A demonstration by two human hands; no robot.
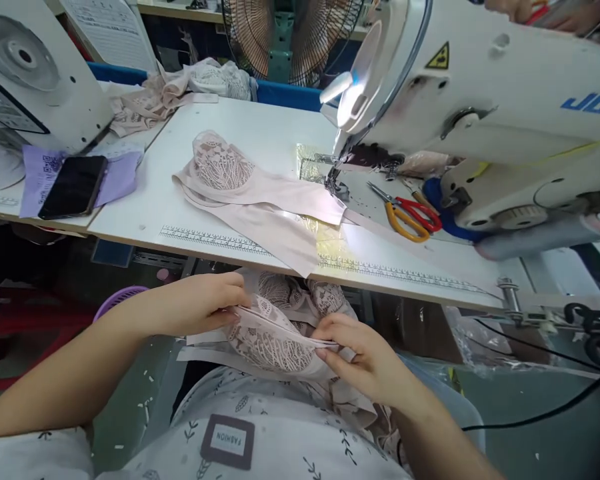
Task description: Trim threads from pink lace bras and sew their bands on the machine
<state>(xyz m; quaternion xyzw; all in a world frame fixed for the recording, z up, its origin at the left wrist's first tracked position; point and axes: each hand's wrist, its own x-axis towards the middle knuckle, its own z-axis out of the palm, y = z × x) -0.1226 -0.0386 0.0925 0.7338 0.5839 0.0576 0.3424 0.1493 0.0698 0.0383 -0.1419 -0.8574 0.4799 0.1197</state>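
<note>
Over my lap, in front of the table edge, I hold a pale pink lace bra [275, 343]. My left hand [207, 303] pinches its upper edge at one end. With thumb and fingers, my right hand [357, 353] grips the same edge at the other end, so the seam runs taut between them. More lace bra pieces [325, 297] lie just behind it. Another pink bra [225, 170] rests on the sewing table [145, 200], its band reaching under the presser foot [334, 183] of the sewing machine [460, 87].
Scissors [410, 217] with red and orange handles lie right of the needle. A black phone [75, 187] sits on purple paper at the left, near a second machine [40, 73]. Behind stand a fan [290, 40] and piled lace garments [220, 77]. A tape-measure strip [220, 240] follows the table's front.
</note>
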